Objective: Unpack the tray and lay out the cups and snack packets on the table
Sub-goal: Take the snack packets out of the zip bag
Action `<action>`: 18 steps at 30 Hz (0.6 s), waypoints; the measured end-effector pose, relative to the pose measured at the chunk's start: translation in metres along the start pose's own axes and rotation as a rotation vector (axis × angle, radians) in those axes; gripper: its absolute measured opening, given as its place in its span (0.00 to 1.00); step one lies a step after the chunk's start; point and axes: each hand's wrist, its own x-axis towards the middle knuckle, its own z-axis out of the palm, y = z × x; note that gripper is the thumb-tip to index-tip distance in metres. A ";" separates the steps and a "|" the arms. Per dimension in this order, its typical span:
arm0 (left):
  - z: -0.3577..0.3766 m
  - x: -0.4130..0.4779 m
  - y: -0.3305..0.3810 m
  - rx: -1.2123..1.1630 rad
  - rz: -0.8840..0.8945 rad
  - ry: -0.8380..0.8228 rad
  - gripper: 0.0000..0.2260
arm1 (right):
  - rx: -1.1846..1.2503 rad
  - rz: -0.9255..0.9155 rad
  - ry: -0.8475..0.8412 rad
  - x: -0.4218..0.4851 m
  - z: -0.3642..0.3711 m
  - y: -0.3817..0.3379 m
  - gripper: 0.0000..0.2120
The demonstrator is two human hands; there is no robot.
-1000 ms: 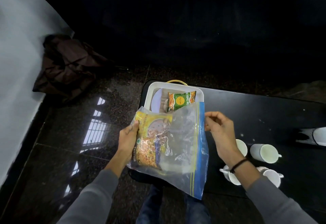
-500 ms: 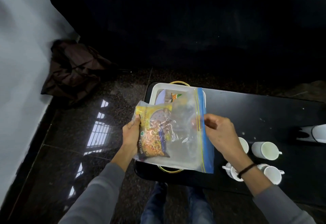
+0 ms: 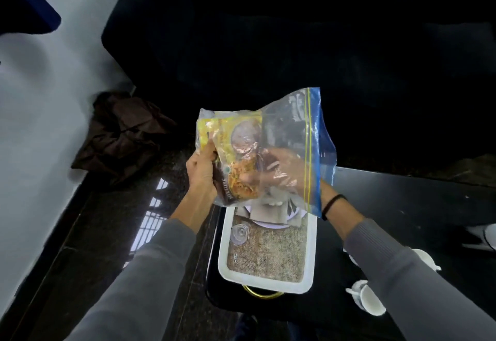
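Note:
A clear zip bag with a blue seal strip is held up above the white tray. Inside it is a yellow snack packet. My left hand grips the bag's closed end and the packet from outside. My right hand is inside the bag, its fingers on the packet. The tray has a burlap-patterned base and a gold handle, and holds a small clear lid and a plate partly hidden by the bag. White cups stand on the black table to the right.
A dark brown bag lies on the glossy floor at the left by the white wall. A dark sofa fills the background. Another white cup peeks out behind my right sleeve, and a white object sits at the right edge.
The bag has been lifted higher, off the tray. My right hand went from the seal strip into the bag. The green packet seen a second ago is out of sight.

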 end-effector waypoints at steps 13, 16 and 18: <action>-0.008 -0.009 -0.035 0.040 -0.044 0.035 0.07 | -0.052 -0.087 0.160 -0.009 -0.011 -0.004 0.22; -0.015 -0.008 -0.045 0.058 -0.084 0.083 0.10 | -0.307 -0.367 0.296 -0.011 -0.025 -0.003 0.03; -0.018 -0.006 -0.050 0.082 -0.090 0.103 0.11 | -0.491 -0.549 0.418 -0.016 -0.040 0.007 0.05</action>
